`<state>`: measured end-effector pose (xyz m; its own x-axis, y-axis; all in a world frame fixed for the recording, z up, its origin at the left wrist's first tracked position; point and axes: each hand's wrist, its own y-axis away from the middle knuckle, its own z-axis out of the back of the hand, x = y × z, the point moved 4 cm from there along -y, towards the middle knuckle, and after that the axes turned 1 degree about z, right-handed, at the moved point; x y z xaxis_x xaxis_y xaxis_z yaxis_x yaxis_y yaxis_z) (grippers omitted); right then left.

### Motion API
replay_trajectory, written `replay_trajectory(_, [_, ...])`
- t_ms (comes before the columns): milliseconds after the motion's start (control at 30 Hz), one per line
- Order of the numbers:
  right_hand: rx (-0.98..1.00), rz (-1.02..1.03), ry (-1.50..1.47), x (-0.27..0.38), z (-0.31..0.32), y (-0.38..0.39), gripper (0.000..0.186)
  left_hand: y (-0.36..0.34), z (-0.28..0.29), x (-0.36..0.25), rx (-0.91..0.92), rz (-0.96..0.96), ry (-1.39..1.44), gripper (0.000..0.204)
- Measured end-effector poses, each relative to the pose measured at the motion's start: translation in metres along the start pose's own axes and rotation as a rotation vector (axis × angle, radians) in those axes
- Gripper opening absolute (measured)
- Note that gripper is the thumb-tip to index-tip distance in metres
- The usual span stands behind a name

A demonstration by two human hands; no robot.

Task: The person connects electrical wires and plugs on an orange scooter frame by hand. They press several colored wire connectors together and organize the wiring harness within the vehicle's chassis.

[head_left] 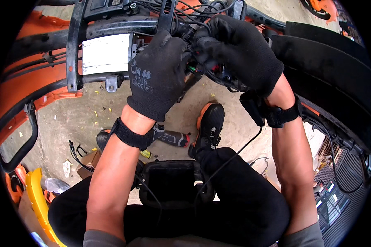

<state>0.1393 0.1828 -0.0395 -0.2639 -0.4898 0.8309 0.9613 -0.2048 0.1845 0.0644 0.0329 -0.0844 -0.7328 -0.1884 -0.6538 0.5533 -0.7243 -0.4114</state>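
Note:
My left hand (158, 74), in a black knit glove, is closed at the vehicle's wiring, its knuckles up and its fingertips hidden. Close beside it my right hand (241, 53), gloved alike, has its fingers bent and pressed together among black cables. What either hand grips is covered by the gloves. Below and between the hands, a wiring bundle (226, 76) shows with small green and red parts. Left of my left hand, a white-faced box (105, 53) is mounted on the black tube frame (72, 45). More black cables (193, 12) run above both hands.
Orange body panels (18, 84) flank the frame at left; a large black panel (329, 61) rises at right. On the floor lies a cordless power tool (171, 138) near my shoe (210, 125). A black open container (173, 164) is between my legs. A yellow panel (37, 201) stands lower left.

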Motion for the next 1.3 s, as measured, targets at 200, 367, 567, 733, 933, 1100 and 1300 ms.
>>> replay_trajectory(200, [0.037,0.073,0.298,0.007,0.004,-0.004,0.011,0.001,-0.002,0.001,-0.009,-0.02,0.005,0.01])
replay_trajectory(367, [-0.025,0.128,0.27,0.01,0.0,-0.001,0.011,0.0,-0.002,0.0,0.001,-0.008,0.008,0.01])
replay_trajectory(567, [0.068,-0.09,-0.271,-0.008,0.0,-0.005,0.006,0.002,-0.006,0.004,-0.039,-0.078,-0.022,0.017])
replay_trajectory(733, [0.133,-0.215,-0.399,0.006,0.002,-0.008,0.004,0.003,-0.002,0.0,-0.029,-0.005,0.039,0.01])
replay_trajectory(933, [0.2,-0.288,-0.345,0.004,0.003,-0.01,0.004,0.003,-0.002,-0.001,-0.015,-0.011,0.037,0.012])
replay_trajectory(1100, [0.286,-0.201,-0.316,0.006,0.01,-0.018,0.004,0.001,-0.006,0.0,-0.012,-0.041,0.006,0.01])
replay_trajectory(1300, [0.319,-0.43,-0.22,0.01,0.001,-0.028,0.005,0.003,-0.002,0.001,-0.041,-0.101,0.018,0.009])
